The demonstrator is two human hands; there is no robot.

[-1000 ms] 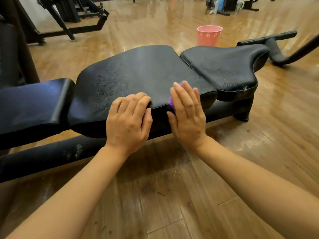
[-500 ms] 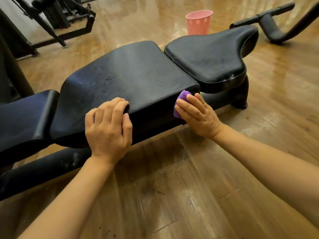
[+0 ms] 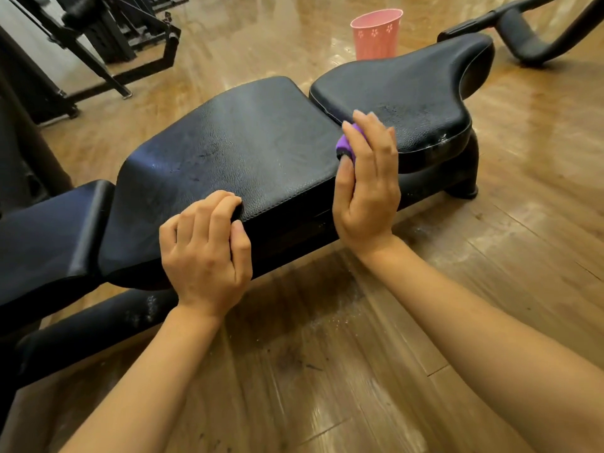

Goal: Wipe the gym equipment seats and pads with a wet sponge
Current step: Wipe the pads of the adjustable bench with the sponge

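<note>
A black padded bench lies low across the wooden floor. Its wide middle pad (image 3: pixel 248 152) shows damp streaks. A contoured seat pad (image 3: pixel 408 89) adjoins it on the right, and a third pad (image 3: pixel 42 233) sits at the left. My left hand (image 3: pixel 206 253) grips the near edge of the middle pad, fingers curled over it. My right hand (image 3: pixel 367 178) presses a purple sponge (image 3: pixel 344 145) against the right end of the middle pad, at the gap before the seat pad. Most of the sponge is hidden under my fingers.
A pink bucket (image 3: pixel 377 32) stands on the floor behind the bench. Black curved handle bars (image 3: pixel 523 37) lie at the far right. A black machine frame (image 3: pixel 108 50) stands at the far left. The bench's base tube (image 3: pixel 98 325) runs along the floor beneath the pads.
My right hand has slid the sponge from the near side face of the middle pad up around its right corner toward the gap. My left hand keeps its grip on the edge.
</note>
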